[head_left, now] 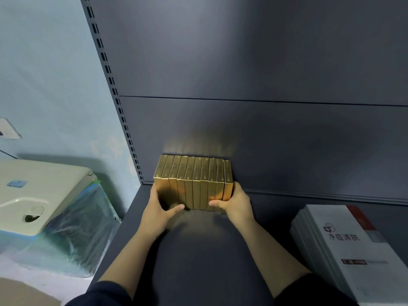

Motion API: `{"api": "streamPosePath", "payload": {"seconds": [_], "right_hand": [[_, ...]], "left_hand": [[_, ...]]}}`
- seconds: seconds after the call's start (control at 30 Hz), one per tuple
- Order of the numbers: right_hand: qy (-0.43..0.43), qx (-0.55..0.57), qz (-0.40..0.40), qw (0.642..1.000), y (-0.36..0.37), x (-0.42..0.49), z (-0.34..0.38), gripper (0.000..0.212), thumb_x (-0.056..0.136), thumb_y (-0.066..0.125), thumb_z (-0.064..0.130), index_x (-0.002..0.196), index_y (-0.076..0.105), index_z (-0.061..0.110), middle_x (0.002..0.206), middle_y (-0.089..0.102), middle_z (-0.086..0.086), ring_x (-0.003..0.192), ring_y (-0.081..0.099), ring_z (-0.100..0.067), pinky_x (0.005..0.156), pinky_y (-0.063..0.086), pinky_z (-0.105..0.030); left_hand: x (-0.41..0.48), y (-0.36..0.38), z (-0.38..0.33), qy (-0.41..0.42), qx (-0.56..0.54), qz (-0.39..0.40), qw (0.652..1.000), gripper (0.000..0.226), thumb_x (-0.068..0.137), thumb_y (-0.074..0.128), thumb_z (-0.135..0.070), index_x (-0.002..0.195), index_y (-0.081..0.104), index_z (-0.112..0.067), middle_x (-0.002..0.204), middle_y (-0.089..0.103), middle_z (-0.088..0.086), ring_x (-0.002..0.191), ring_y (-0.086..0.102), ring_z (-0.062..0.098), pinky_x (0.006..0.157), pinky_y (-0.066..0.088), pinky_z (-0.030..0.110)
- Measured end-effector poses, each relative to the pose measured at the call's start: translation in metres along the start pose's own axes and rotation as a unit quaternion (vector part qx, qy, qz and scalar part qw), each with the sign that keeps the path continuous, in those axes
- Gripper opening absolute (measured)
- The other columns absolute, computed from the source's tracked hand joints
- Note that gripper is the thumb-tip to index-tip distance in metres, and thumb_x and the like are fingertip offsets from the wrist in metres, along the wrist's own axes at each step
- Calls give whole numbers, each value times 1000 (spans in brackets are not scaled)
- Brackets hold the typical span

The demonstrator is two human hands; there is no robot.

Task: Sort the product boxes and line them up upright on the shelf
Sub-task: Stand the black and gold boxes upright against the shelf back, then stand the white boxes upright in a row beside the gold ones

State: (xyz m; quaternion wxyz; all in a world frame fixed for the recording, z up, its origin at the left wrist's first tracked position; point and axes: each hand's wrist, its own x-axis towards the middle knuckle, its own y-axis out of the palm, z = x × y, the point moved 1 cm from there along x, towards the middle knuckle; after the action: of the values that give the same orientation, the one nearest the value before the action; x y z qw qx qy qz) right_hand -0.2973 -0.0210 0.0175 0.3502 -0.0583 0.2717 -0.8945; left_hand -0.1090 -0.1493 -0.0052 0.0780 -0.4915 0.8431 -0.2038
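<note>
Grey shelf: both hands' fingers hidden behind upright gold boxes.

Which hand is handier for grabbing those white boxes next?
Probably the right hand: the white boxes lie flat on its side of the shelf, while the left hand braces the gold boxes' far end.

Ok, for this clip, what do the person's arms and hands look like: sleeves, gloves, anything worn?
Both hands, left and right, are bare: no gloves, rings, watch or bands visible. The forearms are uncovered too. Dark navy fabric sleeves end around the elbows at the bottom edge of the frame.
</note>
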Motion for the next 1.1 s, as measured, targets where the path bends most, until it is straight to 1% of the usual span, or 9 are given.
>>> {"api": "streamPosePath", "payload": {"seconds": [0.17, 0.4, 0.53, 0.67, 0.8, 0.9, 0.97, 1.03, 1.1], "right_hand": [[0, -30, 16, 999, -7, 8, 8, 99, 47, 95, 36, 130, 46, 15, 131, 50, -4, 122, 50, -26, 100, 47, -44], [21, 9, 0, 1000, -4, 1, -1, 110, 50, 95, 34, 142, 37, 15, 143, 42, -6, 131, 43, -28, 107, 42, -47], [37, 28, -9, 999, -8, -8, -2, 111, 55, 93, 32, 146, 31, 15, 147, 35, -9, 134, 40, -27, 110, 39, -44], [52, 71, -20, 996, -21, -33, -1, 86, 72, 84, 25, 142, 35, 17, 137, 36, -5, 123, 47, -22, 100, 45, -35], [37, 83, -19, 996, -45, -71, 3, 24, 85, 69, 22, 103, 54, 27, 108, 57, 1, 90, 56, -8, 72, 44, -18], [17, 42, 17, 999, -68, -94, 15, 6, 89, 62, 23, 95, 61, 26, 89, 60, 10, 78, 55, -3, 66, 42, -15], [-6, 17, 13, 1000, -85, -108, 28, 8, 88, 60, 26, 96, 63, 26, 87, 60, 12, 78, 56, -2, 68, 43, -17], [-17, 7, -12, 1000, -105, -122, 38, 9, 88, 60, 27, 97, 62, 27, 86, 59, 14, 81, 59, -4, 71, 45, -19], [-44, -13, -39, 998, -128, -136, 42, 8, 88, 60, 29, 96, 61, 30, 83, 59, 18, 81, 59, -3, 74, 49, -22]], "left_hand": [[-1, 1, -1, -18, -7, -12, 1000, 86, 72, 83, -33, 139, 31, -23, 132, 52, -5, 124, 51, 21, 101, 41, 35], [-5, 2, -5, -4, 16, -16, 1000, 97, 69, 84, -35, 144, 23, -26, 140, 50, -3, 129, 48, 22, 106, 39, 39], [-8, 0, -4, -12, -14, -39, 999, 107, 70, 85, -30, 149, 13, -27, 151, 37, -1, 138, 37, 22, 113, 33, 41], [-21, -5, -6, -28, -46, -108, 993, 92, 75, 81, -22, 147, 25, -15, 150, 37, 4, 138, 36, 20, 113, 30, 37], [-59, -5, -7, -77, -25, -180, 980, 62, 79, 76, -11, 133, 44, -10, 128, 53, 14, 119, 52, 30, 99, 41, 41], [-83, 14, -16, -74, -45, -108, 990, 37, 79, 71, 0, 103, 57, -24, 100, 59, 11, 99, 57, 31, 86, 40, 36], [-98, 35, -29, -71, -63, -33, 995, 41, 80, 69, 2, 87, 54, -35, 87, 60, 7, 87, 59, 28, 84, 42, 29], [-115, 61, -45, -64, -90, 27, 994, 36, 80, 69, -4, 81, 57, -37, 77, 62, 4, 73, 60, 20, 74, 45, 15], [-132, 90, -63, -61, -118, 92, 987, 29, 84, 64, -7, 82, 60, -35, 73, 66, 3, 68, 63, 16, 66, 47, 17]]}}
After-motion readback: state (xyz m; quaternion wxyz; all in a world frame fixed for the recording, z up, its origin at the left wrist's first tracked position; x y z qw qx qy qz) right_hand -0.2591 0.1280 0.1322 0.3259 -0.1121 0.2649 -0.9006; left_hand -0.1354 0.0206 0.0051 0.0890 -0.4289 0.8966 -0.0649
